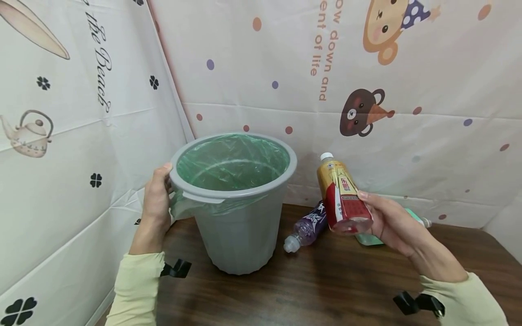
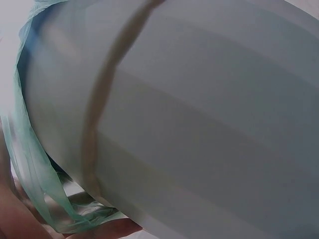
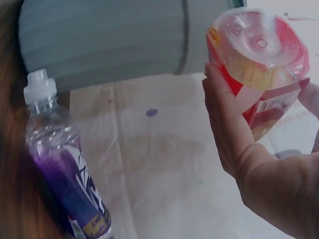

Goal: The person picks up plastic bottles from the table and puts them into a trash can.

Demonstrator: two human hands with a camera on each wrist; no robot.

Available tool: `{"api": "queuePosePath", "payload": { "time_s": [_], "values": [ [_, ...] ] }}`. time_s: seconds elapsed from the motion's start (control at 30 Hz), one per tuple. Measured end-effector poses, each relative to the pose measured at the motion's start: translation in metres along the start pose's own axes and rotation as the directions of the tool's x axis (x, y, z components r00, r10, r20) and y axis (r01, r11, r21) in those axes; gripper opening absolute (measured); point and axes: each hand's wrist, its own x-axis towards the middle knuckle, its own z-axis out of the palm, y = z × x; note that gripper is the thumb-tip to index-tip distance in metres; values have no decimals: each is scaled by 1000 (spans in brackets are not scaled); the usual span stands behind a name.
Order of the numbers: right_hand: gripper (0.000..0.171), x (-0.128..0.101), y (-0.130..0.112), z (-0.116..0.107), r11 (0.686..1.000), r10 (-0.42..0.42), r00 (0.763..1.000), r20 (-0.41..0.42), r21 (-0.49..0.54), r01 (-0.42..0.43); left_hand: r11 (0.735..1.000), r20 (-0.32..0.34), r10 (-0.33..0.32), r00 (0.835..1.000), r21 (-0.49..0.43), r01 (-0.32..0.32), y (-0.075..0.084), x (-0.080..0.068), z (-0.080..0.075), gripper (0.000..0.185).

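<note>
A grey trash bin (image 1: 244, 235) stands upright on the dark table, lined with a thin green plastic bag (image 1: 228, 170) folded over its rim. My left hand (image 1: 156, 199) grips the rim at the left; in the left wrist view its fingers are partly covered by the loose bag edge. To the right of the bin, my right hand (image 1: 391, 219) holds a red and gold drink bottle (image 1: 344, 199) with a white cap, raised above the table and tilted. In the right wrist view the bottle's clear base (image 3: 261, 42) faces the camera.
A purple bottle (image 1: 307, 228) with a white cap lies on the wooden table (image 1: 293, 290) between bin and right hand. Behind the right hand lies a green bottle (image 1: 369, 239), mostly hidden. Printed cloth (image 1: 244, 81) hangs close behind and to the left.
</note>
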Motion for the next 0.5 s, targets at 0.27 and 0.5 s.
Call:
{"api": "queuePosePath", "payload": {
  "time_s": [0.27, 0.5],
  "values": [
    [37, 5, -10, 10, 1000, 18, 997, -70, -21, -20, 1000, 1, -7, 1000, 6, 7, 0, 0, 0, 39],
    [44, 11, -19, 23, 997, 30, 990, -141, -63, -39, 1000, 4, -1, 1000, -1, 1, 1, 0, 0, 39]
  ]
}}
